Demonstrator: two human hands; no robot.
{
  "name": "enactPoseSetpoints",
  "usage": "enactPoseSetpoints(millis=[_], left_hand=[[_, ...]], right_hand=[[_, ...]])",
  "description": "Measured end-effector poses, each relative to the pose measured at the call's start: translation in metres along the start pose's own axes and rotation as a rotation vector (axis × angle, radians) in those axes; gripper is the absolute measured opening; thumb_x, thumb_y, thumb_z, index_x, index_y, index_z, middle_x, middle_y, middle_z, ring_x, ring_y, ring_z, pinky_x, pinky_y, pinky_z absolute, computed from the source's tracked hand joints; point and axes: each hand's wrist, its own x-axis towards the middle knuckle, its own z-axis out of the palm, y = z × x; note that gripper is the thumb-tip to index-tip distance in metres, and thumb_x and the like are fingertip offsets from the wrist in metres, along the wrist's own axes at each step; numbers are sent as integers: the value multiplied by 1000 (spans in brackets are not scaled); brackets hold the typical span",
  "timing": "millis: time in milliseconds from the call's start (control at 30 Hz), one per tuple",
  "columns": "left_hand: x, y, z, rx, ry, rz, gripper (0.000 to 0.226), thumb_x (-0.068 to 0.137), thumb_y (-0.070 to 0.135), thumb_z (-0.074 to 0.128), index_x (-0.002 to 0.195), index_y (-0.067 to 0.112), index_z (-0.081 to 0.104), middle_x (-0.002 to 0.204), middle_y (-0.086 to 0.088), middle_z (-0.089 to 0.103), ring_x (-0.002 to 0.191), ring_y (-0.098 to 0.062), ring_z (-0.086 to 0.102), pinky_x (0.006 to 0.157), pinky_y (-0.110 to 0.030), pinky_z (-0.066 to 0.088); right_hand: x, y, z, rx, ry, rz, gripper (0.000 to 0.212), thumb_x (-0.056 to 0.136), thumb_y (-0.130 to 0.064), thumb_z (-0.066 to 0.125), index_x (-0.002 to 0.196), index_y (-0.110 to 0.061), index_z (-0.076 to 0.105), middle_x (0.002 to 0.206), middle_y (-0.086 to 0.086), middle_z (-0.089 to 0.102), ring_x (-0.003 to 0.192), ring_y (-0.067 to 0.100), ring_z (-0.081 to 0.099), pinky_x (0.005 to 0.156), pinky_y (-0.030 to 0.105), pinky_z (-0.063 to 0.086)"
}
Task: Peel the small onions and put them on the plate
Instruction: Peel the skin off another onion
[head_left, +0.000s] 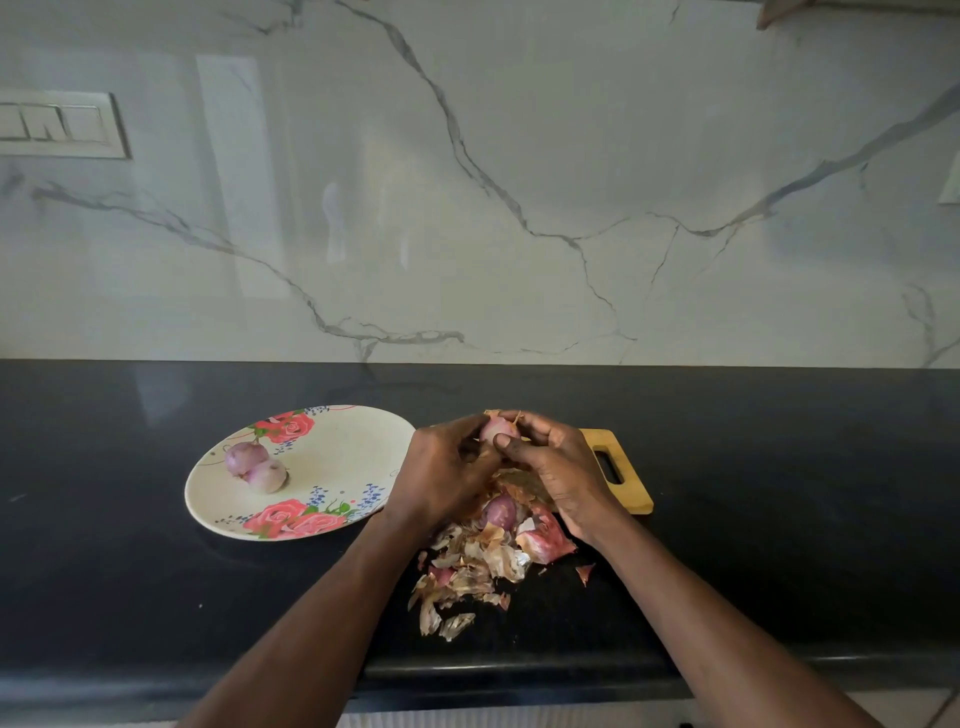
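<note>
Currently, head view only. I see both hands raised at frame centre over the wooden cutting board (623, 470): left hand (447, 467) and right hand (558, 467) each curl fingers around one small onion (497, 428), pinching its papery skin. Plate (332, 457) lies left of centre, just beside the left hand, carrying two peeled onions (254, 466). Another unpeeled onion (501, 512) sits among the peels (483, 566) below the hands. My judgement: the left hand is nearer for the drop; the held onion's long axis I cannot tell.
</note>
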Motion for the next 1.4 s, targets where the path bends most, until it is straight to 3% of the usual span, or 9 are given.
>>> enactPoseSetpoints(millis=[267, 433, 533, 600, 733, 1000, 1167, 1300, 1400], left_hand=[[2, -5, 2, 35, 64, -46, 22, 92, 16, 70, 113, 13, 75, 92, 2, 77, 77, -8, 71, 71, -35, 59], [4, -10, -1, -77, 63, -121, 23, 93, 13, 70, 114, 13, 76, 89, 2, 78, 74, -9, 74, 64, -40, 62], [5, -11, -2, -87, 45, -88, 25, 93, 18, 72, 117, 13, 75, 96, -2, 79, 75, -7, 74, 68, -32, 62], [3, -9, -2, -42, 43, -27, 29, 94, 18, 71, 122, 12, 73, 105, -2, 77, 80, -6, 73, 73, -26, 60], [3, -9, -1, 26, 73, -21, 29, 99, 13, 61, 126, 8, 69, 111, -6, 75, 88, -14, 73, 79, -32, 59], [13, -13, -2, -101, 114, -182, 18, 97, 16, 67, 111, 11, 76, 100, 4, 77, 86, 0, 70, 74, -18, 52], [12, -13, 0, -123, 96, -195, 20, 94, 13, 69, 113, 9, 75, 99, 6, 74, 84, 10, 66, 71, -9, 50], [14, -13, 0, -237, 44, -261, 24, 91, 8, 71, 115, 10, 74, 100, 13, 73, 89, 7, 68, 75, -9, 51], [17, -15, -1, -392, 63, -366, 23, 89, 5, 74, 111, 10, 74, 103, 5, 76, 89, -2, 72, 75, -15, 54]], right_hand=[[1, 1, 0, 76, -30, 68, 34, 89, -2, 70, 123, -7, 67, 111, 10, 76, 107, 26, 71, 94, 39, 56], [3, 0, -2, 182, -25, 114, 25, 89, 4, 67, 112, -5, 65, 108, 15, 75, 97, 25, 71, 79, 32, 58], [3, -1, -4, 199, -52, 106, 26, 89, 6, 65, 113, -5, 67, 112, 14, 74, 101, 25, 71, 80, 32, 58], [2, -1, -5, 193, -57, 98, 29, 88, 6, 65, 115, -6, 68, 114, 14, 74, 105, 27, 69, 86, 36, 57], [2, 1, -2, 104, -102, 84, 37, 86, 10, 66, 118, -9, 67, 117, 10, 73, 116, 29, 66, 101, 45, 52], [4, 3, -8, 205, -106, 117, 44, 83, 19, 60, 114, -11, 69, 127, 13, 66, 115, 38, 64, 103, 62, 45], [3, 3, -4, 125, -55, 107, 38, 77, 8, 77, 107, -12, 64, 119, 11, 64, 104, 27, 66, 94, 49, 54], [1, 2, -2, 26, 13, 108, 41, 75, 1, 82, 109, -11, 64, 114, 10, 67, 106, 27, 66, 91, 44, 57], [0, 0, -4, 100, 4, 109, 35, 77, 1, 80, 108, -13, 72, 112, 10, 73, 105, 31, 70, 88, 43, 59]])
